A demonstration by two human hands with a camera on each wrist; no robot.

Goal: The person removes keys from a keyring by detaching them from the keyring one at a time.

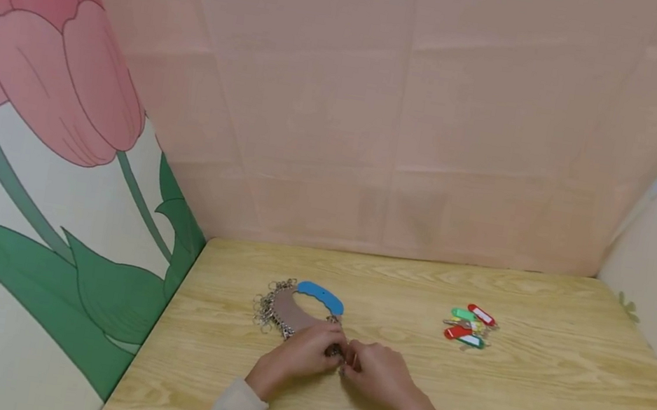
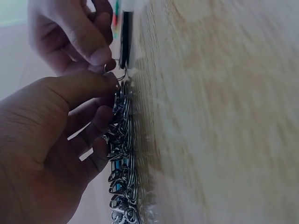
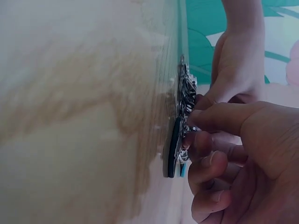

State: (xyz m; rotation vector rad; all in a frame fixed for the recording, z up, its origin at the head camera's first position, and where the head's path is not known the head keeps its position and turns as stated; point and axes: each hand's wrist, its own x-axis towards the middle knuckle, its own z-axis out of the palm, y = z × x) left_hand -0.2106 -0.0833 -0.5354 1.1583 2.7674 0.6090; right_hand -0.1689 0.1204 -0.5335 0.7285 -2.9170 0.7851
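Note:
A crescent-shaped brown key holder (image 1: 294, 310) with a blue grip (image 1: 321, 295) lies on the table, metal clips and rings (image 1: 265, 305) lining its outer edge. At its near right end my left hand (image 1: 306, 354) pinches one of the metal rings (image 2: 121, 77). My right hand (image 1: 382, 376) meets it there, thumb and forefinger pinching a small wire ring (image 2: 105, 68). Beside the fingertips, a dark flat piece (image 2: 124, 39) shows edge-on near the tabletop, also visible as a dark edge (image 3: 174, 149) in the right wrist view. Fingers hide how the rings connect.
To the right on the wooden table (image 1: 528, 405) lies a small pile of keys with red, green and white tags (image 1: 470, 325). A pink cloth (image 1: 402, 138) hangs behind, and a tulip-printed panel (image 1: 67, 74) stands on the left.

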